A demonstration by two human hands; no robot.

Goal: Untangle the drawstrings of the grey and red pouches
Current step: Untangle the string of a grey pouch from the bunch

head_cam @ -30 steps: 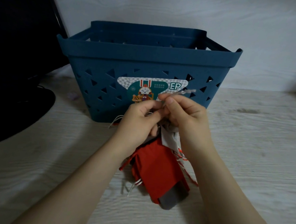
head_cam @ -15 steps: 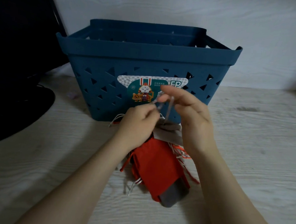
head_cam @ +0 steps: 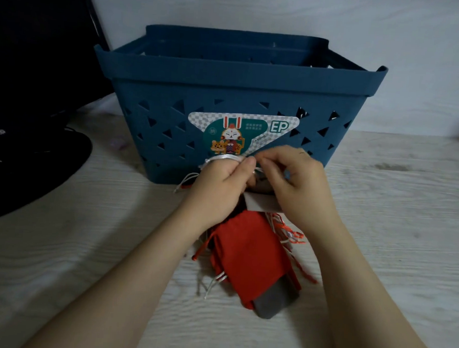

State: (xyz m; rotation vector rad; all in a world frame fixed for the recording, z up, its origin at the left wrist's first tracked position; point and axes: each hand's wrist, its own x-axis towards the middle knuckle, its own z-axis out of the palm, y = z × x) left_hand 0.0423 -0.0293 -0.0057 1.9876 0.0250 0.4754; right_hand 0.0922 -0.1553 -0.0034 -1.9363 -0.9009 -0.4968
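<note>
We note a pale wood-grain table (head_cam: 396,238) filling the lower view, with a dark object (head_cam: 23,145) at nine o'clock. At twelve o'clock stands a blue basket (head_cam: 239,75), upright, its walls pierced with triangular holes and its front bearing a label (head_cam: 241,134) printed with a cartoon rabbit and the letters EP. Just below centre, toward six o'clock, we find the red pouch (head_cam: 247,255) lying flat on the table, with the grey pouch (head_cam: 271,303) showing from under its near end. Red cords (head_cam: 289,234) trail at the pouch's three o'clock side; white cord ends (head_cam: 211,283) lie at its seven o'clock corner. Both hands meet in front of the basket's lower wall, above the pouches. The left hand (head_cam: 219,184) has its fingers curled, thumb pinching a white drawstring (head_cam: 224,158) looped over its knuckles. The right hand (head_cam: 295,183) has fingers bent together and pinches the same drawstring just beside the left thumb.
</note>
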